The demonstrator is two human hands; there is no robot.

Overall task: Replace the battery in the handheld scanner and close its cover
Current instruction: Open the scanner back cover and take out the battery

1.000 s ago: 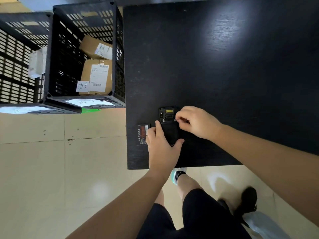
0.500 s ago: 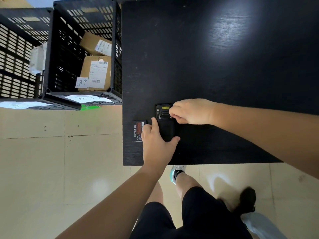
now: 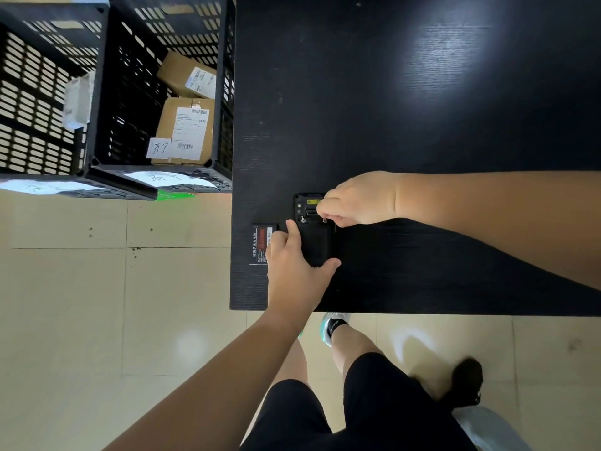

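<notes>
The black handheld scanner (image 3: 314, 236) lies back-up near the front left corner of the black table (image 3: 406, 109), its cover on. My left hand (image 3: 292, 271) grips the scanner's lower half, thumb on its right side and index finger along its left edge. My right hand (image 3: 357, 198) reaches in from the right and pinches the small metal latch at the cover's upper right. A second latch shows at the upper left. A loose battery (image 3: 260, 244) with a red and white label lies flat just left of the scanner, partly under my left fingers.
Two black slotted crates (image 3: 107, 92) stand on the floor left of the table; the nearer one holds cardboard parcels (image 3: 187, 131) with labels. The table's front edge runs just below my left wrist. My legs and shoes are below it.
My right hand shifted up and slightly left from the cover's middle to the latch at the top right. My left hand keeps its hold on the scanner.
</notes>
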